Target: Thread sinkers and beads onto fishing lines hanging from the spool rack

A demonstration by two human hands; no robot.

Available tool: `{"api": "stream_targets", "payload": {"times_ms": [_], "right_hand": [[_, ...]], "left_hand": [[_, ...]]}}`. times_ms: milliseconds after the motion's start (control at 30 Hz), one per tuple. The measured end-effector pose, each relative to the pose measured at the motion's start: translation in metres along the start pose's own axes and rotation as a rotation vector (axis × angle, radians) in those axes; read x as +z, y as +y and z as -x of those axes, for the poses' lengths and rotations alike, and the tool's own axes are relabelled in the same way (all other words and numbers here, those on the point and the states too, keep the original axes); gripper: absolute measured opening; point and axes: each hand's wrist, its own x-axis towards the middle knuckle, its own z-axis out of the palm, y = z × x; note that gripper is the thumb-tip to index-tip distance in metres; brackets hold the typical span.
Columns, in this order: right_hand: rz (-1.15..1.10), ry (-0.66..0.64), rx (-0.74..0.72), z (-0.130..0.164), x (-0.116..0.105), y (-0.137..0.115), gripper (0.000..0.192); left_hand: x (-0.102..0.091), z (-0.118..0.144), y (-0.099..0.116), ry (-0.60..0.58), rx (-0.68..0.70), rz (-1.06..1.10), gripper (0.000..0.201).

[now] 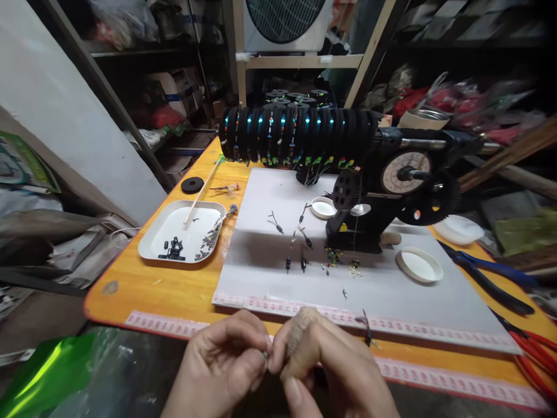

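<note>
Low in the middle of the view, my left hand and my right hand meet, both with fingers pinched closed. A tiny greenish piece shows at my left fingertips; its kind is too small to tell. Whatever my right fingers hold is hidden. A beige wrap covers one right finger. Just beyond my hands lies a white board, with a pink measuring tape along its near edge. Small black fittings with metal ends and a pile of tiny coloured beads are scattered on it.
A black machine with a dial and a row of spools stands behind. At left, a white tray holds black and grey parts. To the right are a round lid, blue-handled pliers and a red-handled tool.
</note>
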Motion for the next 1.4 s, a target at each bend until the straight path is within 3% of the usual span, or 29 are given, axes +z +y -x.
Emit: {"api": "stream_targets", "payload": {"times_ms": [100, 233, 467, 1267, 1400], "right_hand": [[-0.022, -0.083, 0.091, 0.0, -0.005, -0.007, 0.017], [-0.01, -0.127, 0.17, 0.0, -0.009, -0.011, 0.019], [0.021, -0.15, 0.182, 0.002, -0.011, -0.012, 0.019], [0.101, -0.167, 0.227, 0.001, -0.017, -0.021, 0.015], [0.077, -0.145, 0.22, -0.003, -0.017, -0.022, 0.014]], "left_hand": [[0.008, 0.005, -0.008, 0.025, -0.149, 0.184, 0.028], [0.013, 0.01, -0.003, 0.038, -0.173, 0.25, 0.031], [0.018, 0.012, -0.001, 0.051, -0.21, 0.233, 0.035], [0.017, 0.01, -0.005, 0.02, -0.152, 0.213, 0.03], [0.019, 0.013, -0.009, 0.077, -0.065, 0.134, 0.036]]}}
